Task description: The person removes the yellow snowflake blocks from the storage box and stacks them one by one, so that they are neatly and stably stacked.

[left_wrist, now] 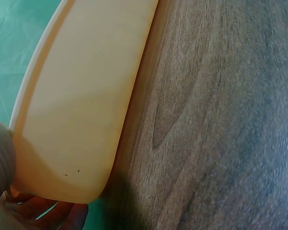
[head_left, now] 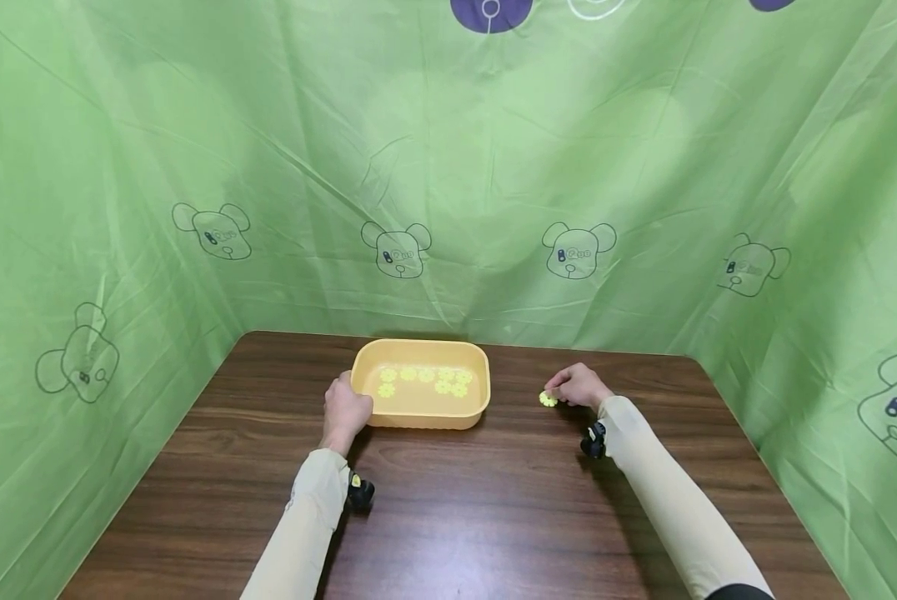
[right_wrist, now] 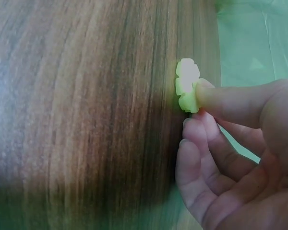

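A yellow-orange rectangular plastic basin [head_left: 422, 421] sits toward the far side of the table. With thumb over the rim and fingers along the outer wall, my left hand [head_left: 346, 412] grips its left end. The left wrist view has the basin's smooth side wall [left_wrist: 81, 96] close up, with fingers [left_wrist: 69, 215] curled round the corner. To the right of the basin, my right hand [head_left: 582, 387] pinches a small yellow-green flower-shaped piece [right_wrist: 186, 84] between thumb and fingers, close over the wood. Several similar flower pieces [head_left: 444, 387] lie spread on the basin floor.
The dark wood-grain table [head_left: 478, 517] reaches back to a green curtain [head_left: 486, 167] printed with cartoon bear heads, which also hangs along both sides. Dark wrist cameras [head_left: 360, 493] are worn on both sleeves.
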### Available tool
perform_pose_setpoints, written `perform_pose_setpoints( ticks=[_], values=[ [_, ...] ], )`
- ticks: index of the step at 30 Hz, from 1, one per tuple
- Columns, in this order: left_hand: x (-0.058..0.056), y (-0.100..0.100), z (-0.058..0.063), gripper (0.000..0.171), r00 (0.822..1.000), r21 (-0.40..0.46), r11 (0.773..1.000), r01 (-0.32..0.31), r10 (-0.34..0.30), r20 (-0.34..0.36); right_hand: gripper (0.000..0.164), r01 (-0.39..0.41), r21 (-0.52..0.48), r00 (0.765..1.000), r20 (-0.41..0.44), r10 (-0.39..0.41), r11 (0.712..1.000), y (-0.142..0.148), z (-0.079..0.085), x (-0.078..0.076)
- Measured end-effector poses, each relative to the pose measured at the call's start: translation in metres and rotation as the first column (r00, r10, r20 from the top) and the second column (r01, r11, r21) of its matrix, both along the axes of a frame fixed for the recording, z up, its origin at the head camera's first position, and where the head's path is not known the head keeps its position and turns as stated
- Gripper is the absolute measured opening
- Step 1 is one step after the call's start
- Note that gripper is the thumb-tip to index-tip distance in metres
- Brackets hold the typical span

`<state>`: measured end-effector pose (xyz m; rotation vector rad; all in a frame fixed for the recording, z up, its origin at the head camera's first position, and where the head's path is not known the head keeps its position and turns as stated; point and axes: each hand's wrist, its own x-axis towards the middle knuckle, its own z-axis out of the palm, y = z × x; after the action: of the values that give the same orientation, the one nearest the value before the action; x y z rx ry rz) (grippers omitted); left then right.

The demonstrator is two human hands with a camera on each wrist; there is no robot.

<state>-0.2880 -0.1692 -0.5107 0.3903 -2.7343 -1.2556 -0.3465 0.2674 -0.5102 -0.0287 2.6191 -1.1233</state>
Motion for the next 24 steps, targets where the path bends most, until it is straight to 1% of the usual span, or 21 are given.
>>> perform_pose_setpoints(
  ticks=[4, 10, 17, 24],
  values=[
    [0.0001, 0.0006, 0.0003, 0.063, 1.000, 0.001, 1.000, 0.001, -0.001, 0.001, 0.014, 0.000, 0.010, 1.000, -0.007, 0.001, 1.000, -0.0014, 0.0008, 0.0012],
    [0.0010, 0.0010, -0.0006, 0.063, 1.000, 0.002, 1.000, 0.001, -0.001, 0.000, 0.013, 0.006, 0.015, 1.000, -0.019, -0.006, 1.000, -0.0017, -0.0022, 0.0010],
    [0.0019, 0.0016, -0.0011, 0.064, 1.000, -0.005, 1.000, 0.001, -0.001, -0.009, 0.011, 0.014, 0.025, 1.000, -0.016, -0.014, 1.000, -0.0009, -0.0048, 0.0000],
    [0.0005, 0.0010, -0.0020, 0.064, 1.000, -0.007, 1.000, 0.001, -0.001, -0.013, 0.012, -0.002, 0.020, 1.000, -0.008, 0.003, 1.000, 0.0000, -0.0030, -0.0011]
  ],
)
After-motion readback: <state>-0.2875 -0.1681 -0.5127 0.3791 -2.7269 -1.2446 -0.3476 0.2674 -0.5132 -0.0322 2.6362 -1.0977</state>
